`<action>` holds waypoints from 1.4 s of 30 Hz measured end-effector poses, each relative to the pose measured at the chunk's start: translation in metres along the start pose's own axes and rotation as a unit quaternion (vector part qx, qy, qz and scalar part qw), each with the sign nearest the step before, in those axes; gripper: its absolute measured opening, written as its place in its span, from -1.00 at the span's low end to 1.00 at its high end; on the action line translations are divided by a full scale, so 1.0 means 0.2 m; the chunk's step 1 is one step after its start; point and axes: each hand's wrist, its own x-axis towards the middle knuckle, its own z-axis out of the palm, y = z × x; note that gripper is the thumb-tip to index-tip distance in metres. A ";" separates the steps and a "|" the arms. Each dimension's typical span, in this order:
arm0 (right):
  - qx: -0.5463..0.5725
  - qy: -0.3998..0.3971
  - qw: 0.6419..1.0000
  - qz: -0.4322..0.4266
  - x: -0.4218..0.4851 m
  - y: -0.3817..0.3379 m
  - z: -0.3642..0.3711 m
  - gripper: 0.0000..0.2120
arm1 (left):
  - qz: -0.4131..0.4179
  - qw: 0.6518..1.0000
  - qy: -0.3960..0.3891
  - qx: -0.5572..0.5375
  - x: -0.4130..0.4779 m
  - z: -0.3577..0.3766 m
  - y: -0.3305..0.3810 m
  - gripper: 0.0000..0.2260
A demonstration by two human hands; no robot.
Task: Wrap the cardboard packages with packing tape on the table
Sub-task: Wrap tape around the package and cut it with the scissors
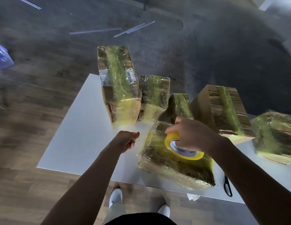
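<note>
Right hand grips a yellow packing-tape roll atop the nearest tape-wrapped cardboard package on the white table. Left hand, fingers curled, sits just beside the package; whether it pinches tape cannot be told.

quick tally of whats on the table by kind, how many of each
cardboard packages: 6
tape roll: 1
scissors: 1
total: 8
</note>
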 end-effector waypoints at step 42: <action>0.399 0.254 0.878 -0.076 -0.22 0.23 0.44 -0.30 | 0.171 0.813 0.169 0.531 -0.41 0.48 0.02 -0.66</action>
